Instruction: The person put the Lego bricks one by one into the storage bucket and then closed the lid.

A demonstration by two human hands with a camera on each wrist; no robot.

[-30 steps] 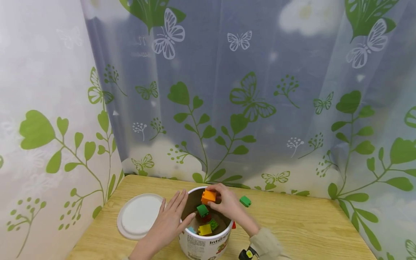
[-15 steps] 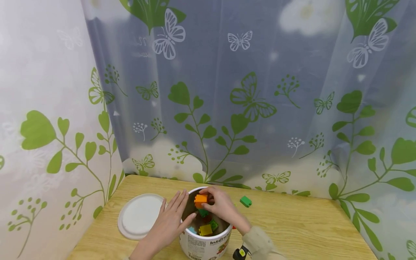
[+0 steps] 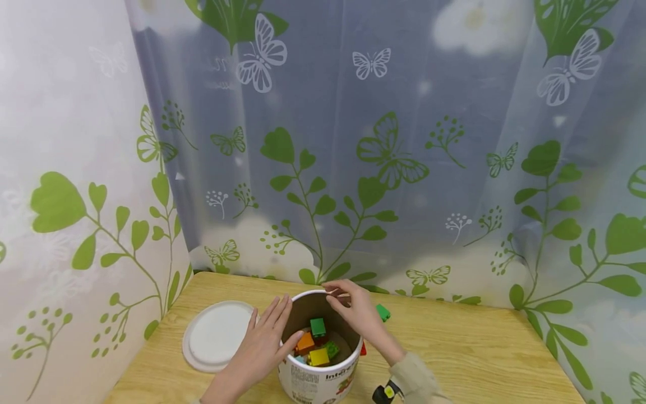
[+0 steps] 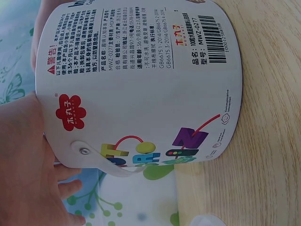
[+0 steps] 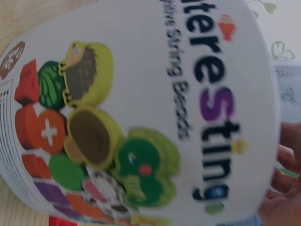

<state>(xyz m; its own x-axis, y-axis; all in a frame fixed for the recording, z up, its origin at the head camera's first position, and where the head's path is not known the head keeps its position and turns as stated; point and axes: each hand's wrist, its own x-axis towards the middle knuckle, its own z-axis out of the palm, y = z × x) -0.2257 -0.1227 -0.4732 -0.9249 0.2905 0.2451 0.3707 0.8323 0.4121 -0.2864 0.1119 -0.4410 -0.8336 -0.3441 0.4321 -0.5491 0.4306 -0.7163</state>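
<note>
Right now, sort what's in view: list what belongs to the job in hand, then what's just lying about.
Probably the job:
left hand
right hand
tub
blocks inside
green block outside
red piece outside

Lying about:
lid, beside the tub
curtain, only a backdrop

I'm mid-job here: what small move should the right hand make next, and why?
I'd probably move the right hand outward to the green block on the table. That hand appears to hold nothing, the block lies close to it outside the bucket, other blocks lie inside, and the left hand rests against the bucket, likely helping steady it.
</note>
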